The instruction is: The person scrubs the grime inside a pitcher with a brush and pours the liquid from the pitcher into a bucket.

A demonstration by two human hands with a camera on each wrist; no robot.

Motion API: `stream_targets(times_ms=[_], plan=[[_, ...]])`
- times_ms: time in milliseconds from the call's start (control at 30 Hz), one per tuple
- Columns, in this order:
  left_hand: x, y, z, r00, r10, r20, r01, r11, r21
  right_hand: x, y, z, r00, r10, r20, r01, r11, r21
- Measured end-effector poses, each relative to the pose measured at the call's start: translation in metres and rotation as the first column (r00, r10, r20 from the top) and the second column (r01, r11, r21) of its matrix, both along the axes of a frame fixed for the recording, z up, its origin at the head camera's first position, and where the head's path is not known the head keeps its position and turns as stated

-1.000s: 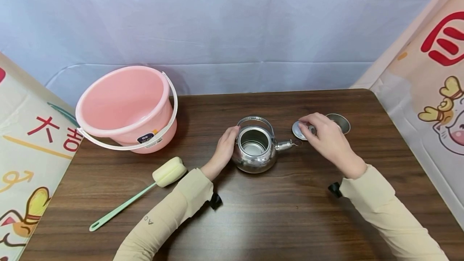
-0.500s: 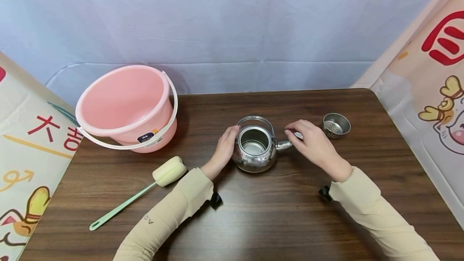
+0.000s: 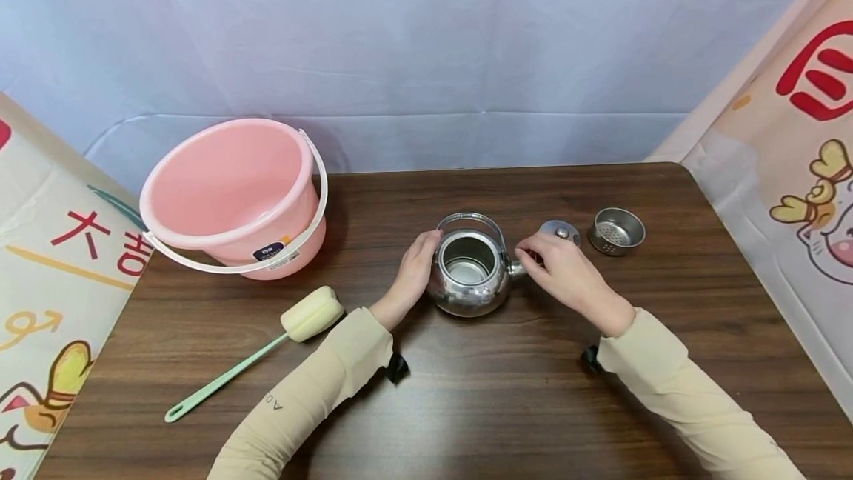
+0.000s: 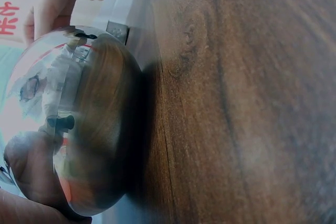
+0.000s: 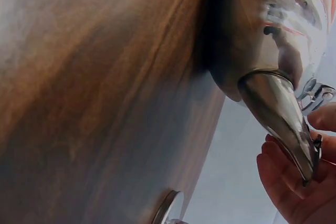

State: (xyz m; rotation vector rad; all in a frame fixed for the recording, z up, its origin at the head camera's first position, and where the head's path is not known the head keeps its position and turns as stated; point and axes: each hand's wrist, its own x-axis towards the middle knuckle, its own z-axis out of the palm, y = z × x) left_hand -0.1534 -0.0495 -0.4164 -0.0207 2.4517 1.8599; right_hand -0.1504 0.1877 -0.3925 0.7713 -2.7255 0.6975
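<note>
A shiny steel teapot (image 3: pixel 469 298) stands upright on the table, uncovered, with its hoop handle raised at the back. My left hand (image 3: pixel 411 274) rests along its left side, fingers extended against the metal. At the other side, my right hand (image 3: pixel 565 272) holds the spout (image 5: pixel 275 108), with fingers behind it and thumb by a small wire piece near its tip. Partly hidden behind that hand lies the round lid (image 3: pixel 556 228) with its knob up. Right of the lid sits a perforated steel strainer cup (image 3: pixel 618 234).
To the left stands a pink bucket (image 3: pixel 229 184) with its white handle hanging down at the front. A sponge brush (image 3: pixel 311 314) with a green stick lies in front of it. A pale cloth backdrop (image 3: pixel 400 58) rises behind the wooden table (image 3: pixel 480 406).
My right hand has left the lid beside the strainer and moved leftward to the teapot's spout. The lid stays on the table. My left hand has kept its place on the teapot.
</note>
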Motion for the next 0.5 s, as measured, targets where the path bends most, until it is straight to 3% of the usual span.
stream_targets(times_ms=[500], plan=[[-0.0004,-0.0002,-0.0005,1.0,0.006,0.009,-0.007,1.0,0.009,-0.0004,0.0004,-0.0063,0.998,0.053,-0.022,-0.053,0.998,-0.018]])
